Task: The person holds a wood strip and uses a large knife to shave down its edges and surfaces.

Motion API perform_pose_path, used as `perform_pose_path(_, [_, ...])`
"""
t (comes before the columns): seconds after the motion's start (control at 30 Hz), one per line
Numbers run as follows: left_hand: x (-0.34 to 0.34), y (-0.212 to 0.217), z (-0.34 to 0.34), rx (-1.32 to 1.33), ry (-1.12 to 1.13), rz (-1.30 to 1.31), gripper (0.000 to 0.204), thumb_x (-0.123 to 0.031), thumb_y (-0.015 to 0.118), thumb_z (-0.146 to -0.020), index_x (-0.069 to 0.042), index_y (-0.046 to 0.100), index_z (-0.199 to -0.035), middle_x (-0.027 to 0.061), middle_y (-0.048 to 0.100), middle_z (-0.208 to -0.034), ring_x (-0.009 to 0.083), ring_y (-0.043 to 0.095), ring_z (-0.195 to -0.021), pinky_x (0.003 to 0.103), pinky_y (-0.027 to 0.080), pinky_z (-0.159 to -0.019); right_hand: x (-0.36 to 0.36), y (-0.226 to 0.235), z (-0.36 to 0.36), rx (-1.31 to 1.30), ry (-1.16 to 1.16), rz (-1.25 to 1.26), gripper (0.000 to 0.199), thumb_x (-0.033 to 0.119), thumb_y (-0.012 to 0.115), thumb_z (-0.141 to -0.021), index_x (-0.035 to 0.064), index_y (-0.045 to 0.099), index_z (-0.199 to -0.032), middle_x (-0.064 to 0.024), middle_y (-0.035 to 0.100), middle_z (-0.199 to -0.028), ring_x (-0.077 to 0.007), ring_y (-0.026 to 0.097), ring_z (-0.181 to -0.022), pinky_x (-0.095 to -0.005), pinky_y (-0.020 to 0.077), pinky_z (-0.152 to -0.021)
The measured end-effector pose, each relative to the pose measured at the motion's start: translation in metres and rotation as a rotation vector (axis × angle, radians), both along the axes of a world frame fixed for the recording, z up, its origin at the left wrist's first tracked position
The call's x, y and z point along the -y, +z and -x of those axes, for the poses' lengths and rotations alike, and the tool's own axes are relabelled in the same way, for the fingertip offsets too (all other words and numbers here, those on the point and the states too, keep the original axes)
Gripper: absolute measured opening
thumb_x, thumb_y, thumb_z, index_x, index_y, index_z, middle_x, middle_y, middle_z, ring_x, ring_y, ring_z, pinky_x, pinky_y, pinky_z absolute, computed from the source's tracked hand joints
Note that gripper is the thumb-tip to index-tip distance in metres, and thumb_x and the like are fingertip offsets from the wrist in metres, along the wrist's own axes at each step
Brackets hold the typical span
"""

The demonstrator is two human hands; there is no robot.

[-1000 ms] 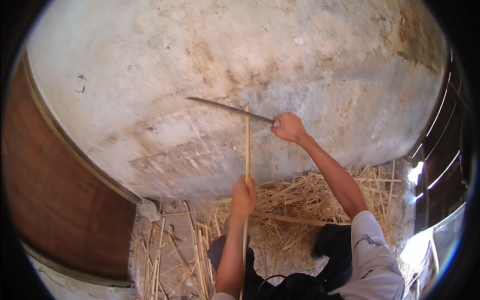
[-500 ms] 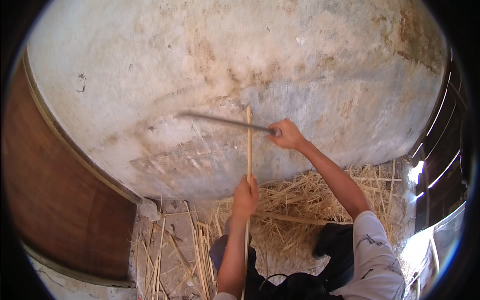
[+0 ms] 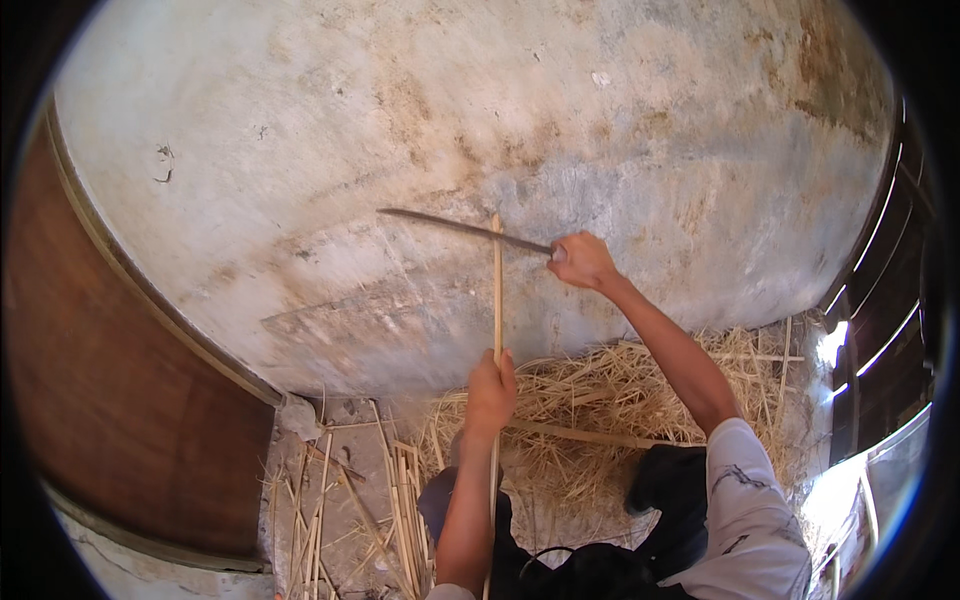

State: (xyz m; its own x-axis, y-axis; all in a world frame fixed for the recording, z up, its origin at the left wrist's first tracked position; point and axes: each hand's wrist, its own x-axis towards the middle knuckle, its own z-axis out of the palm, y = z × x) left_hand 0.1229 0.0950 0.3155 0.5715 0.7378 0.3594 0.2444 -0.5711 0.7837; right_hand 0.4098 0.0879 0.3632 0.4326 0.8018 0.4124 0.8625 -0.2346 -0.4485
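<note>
Dark knife point(image 3: 440, 223) higher than before, across a slender pale strip point(image 3: 498, 300)

Left fingers point(image 3: 508, 373) around stick point(image 3: 498, 300), its tip ahead of them. Knife point(image 3: 440, 222) in right fingers point(image 3: 567, 262), blade reaching left across stick near tip. Wall point(image 3: 300, 120) beyond both. Shavings heap point(image 3: 600, 392) right of left fingers, below right ones. Strips point(image 3: 405, 510) on floor point(image 3: 365, 445), lower left of left fingers; panel point(image 3: 140, 370) farther left.
</note>
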Motion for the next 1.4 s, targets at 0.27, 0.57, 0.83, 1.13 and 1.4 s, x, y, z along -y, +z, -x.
perform_pose_path(0.27, [0.009, 0.004, -0.004, -0.028, 0.002, 0.021, 0.036, -0.027, 0.049, -0.108, 0.005, 0.056, -0.091, 0.0214, 0.055, -0.063, 0.036, 0.055, -0.056, 0.046, 0.042, -0.055, -0.005, -0.01, -0.016, -0.069, 0.013, 0.057, 0.028, 0.029, 0.07, -0.075, 0.0089, 0.078, -0.093, -0.0209, 0.074, -0.093, -0.041, 0.069, -0.094, -0.0478, 0.0562, -0.085])
perform_pose_path(0.57, [0.045, 0.046, 0.028, -0.061, -0.14, 0.106, 0.035, -0.031, 0.049, -0.108, 0.003, 0.054, -0.103, 0.0248, 0.059, -0.068, 0.0443, 0.061, -0.063, 0.05, 0.042, -0.056, 0.063, 0.011, -0.002, -0.533, 0.163, 0.073, 0.019, 0.022, 0.068, -0.077, 0.0035, 0.065, -0.077, -0.0117, 0.06, -0.064, -0.0278, 0.059, -0.064, -0.0415, 0.0482, -0.064])
perform_pose_path(0.83, [0.131, 0.089, 0.083, -0.184, -0.161, 0.007, 0.028, -0.026, 0.05, -0.107, 0.0, 0.053, -0.099, 0.0169, 0.053, -0.064, 0.0293, 0.054, -0.055, 0.043, 0.041, -0.055, 0.201, 0.014, 0.074, -0.589, 0.225, -0.33, 0.016, 0.011, 0.064, -0.081, 0.0033, 0.055, -0.071, -0.0057, 0.041, -0.053, -0.0168, 0.039, -0.044, -0.0376, 0.0358, -0.047])
perform_pose_path(1.13, [0.196, 0.09, 0.115, -0.152, -0.077, -0.063, 0.023, -0.024, 0.061, -0.102, -0.002, 0.059, -0.108, 0.0205, 0.06, -0.073, 0.0403, 0.061, -0.064, 0.045, 0.046, -0.06, 0.285, 0.003, 0.113, -0.138, -0.06, -0.389, 0.011, 0.012, 0.074, -0.074, 0.0052, 0.066, -0.077, -0.0156, 0.06, -0.063, -0.036, 0.061, -0.057, -0.0387, 0.0488, -0.055])
perform_pose_path(1.4, [0.202, 0.083, 0.107, -0.13, -0.047, -0.144, 0.021, -0.022, 0.066, -0.099, -0.003, 0.059, -0.106, 0.022, 0.063, -0.075, 0.0408, 0.063, -0.066, 0.046, 0.048, -0.059, 0.298, -0.007, 0.107, -0.174, -0.07, -0.388, 0.011, 0.011, 0.073, -0.073, 0.0049, 0.066, -0.078, -0.0154, 0.061, -0.064, -0.035, 0.062, -0.058, -0.0395, 0.0494, -0.057])
